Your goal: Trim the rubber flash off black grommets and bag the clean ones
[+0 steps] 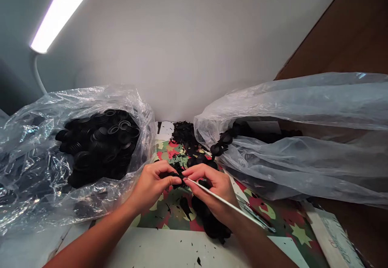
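Observation:
My left hand (151, 184) is closed, its thumb and fingers pinching a small black rubber-like part (167, 175). My right hand (216, 187) grips a slim, white, stick-like tool (226, 202) whose tip meets the black part; what kind of tip it has is hidden by the fingers. Under and beside my right hand lie several round black rubber-like pieces (209, 221) in a clump. Black scraps (184, 207) are scattered over the camouflage-patterned mat (160, 215) beneath both hands.
On the left, a clear plastic bag (39, 146) holds many ribbed black rings (100, 138). Another clear bag (303, 167) lies open at the right with black pieces at its mouth. A pile of black trimmings (183, 134) sits by the wall. Slender metal tweezers-like tool (257, 215) rests right. A lit lamp (65, 13) hangs upper left.

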A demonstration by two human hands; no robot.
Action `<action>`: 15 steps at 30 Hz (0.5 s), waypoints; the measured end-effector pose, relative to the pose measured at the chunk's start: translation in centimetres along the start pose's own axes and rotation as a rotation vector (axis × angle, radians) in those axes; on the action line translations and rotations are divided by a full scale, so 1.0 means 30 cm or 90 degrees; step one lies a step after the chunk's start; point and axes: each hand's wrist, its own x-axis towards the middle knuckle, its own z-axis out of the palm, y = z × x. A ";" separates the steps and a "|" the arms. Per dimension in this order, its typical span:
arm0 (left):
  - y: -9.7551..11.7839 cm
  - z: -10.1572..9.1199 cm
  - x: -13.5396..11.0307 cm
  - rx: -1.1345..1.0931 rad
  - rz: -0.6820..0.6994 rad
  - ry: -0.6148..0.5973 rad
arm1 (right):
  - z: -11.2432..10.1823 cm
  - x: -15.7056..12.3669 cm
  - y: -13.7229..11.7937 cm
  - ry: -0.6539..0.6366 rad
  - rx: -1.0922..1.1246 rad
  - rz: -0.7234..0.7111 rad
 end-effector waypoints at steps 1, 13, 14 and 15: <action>0.001 -0.001 0.000 0.001 0.003 -0.002 | -0.001 -0.002 0.003 -0.012 -0.017 -0.021; -0.013 -0.007 0.004 0.111 0.089 0.007 | 0.004 0.002 0.005 -0.020 -0.062 -0.087; -0.013 -0.007 0.003 0.114 0.089 0.005 | 0.004 0.003 0.005 -0.020 -0.064 -0.090; -0.012 -0.007 0.003 0.115 0.089 0.005 | 0.004 0.003 0.005 -0.020 -0.067 -0.094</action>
